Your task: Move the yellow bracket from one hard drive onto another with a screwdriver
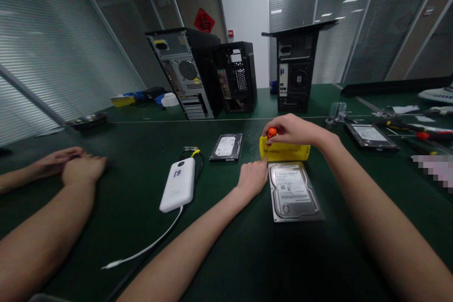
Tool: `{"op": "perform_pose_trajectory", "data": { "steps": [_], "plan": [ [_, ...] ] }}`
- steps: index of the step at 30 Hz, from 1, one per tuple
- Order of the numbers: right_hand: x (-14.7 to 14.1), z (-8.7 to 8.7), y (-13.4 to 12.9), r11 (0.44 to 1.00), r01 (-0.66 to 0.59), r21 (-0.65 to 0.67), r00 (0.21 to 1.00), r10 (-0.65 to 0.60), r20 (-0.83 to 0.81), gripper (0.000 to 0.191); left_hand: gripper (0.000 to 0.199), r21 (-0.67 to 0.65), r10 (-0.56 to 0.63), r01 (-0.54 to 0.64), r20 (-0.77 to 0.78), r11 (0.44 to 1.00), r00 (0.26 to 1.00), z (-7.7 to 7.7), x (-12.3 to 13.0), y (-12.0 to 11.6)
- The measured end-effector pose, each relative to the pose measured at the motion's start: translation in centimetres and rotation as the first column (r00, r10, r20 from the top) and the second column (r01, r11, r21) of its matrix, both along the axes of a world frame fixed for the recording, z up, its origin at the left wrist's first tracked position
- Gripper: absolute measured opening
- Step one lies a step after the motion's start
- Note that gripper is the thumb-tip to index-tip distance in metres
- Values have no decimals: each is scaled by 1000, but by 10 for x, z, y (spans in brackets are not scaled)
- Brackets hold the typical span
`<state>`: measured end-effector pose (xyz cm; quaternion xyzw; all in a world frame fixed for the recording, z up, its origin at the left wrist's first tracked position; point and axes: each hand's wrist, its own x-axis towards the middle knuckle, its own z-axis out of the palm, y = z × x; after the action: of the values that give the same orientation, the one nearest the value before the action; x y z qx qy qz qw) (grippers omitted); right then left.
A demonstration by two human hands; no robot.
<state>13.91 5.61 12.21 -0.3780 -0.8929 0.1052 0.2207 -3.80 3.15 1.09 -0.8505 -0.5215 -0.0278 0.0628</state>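
My right hand [288, 128] is closed round the orange handle of a small screwdriver [272, 132], held upright over the left end of a yellow case [288, 152]. Below it, my left hand [253, 177] is curled, with its fingertips at the corner where the case meets a silver hard drive [292, 192]. What those fingertips pinch, if anything, is too small to make out. The drive lies flat, label side up, in front of the case. To the left of my hands lies a smaller-looking hard drive [226, 146].
A white power bank [179, 184] with a cable lies left of my left arm. Another person's hands [79, 165] rest at the far left. Computer cases [191, 73] stand at the back. Another hard drive [370, 136] and several tools [421, 133] lie at the right.
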Motion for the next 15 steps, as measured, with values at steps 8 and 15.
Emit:
{"op": "perform_pose_trajectory", "data": {
  "steps": [8, 15],
  "plan": [
    [-4, 2, -4, 1000, -2, -31, 1000, 1, -31, 26, 36, -29, 8, -9, -13, 1000, 1000, 2, 0, 0],
    [-2, 1, -3, 1000, -5, -25, 999, 4, -42, 26, 40, -2, -7, 7, -20, 1000, 1000, -1, -1, 2]
  ]
}}
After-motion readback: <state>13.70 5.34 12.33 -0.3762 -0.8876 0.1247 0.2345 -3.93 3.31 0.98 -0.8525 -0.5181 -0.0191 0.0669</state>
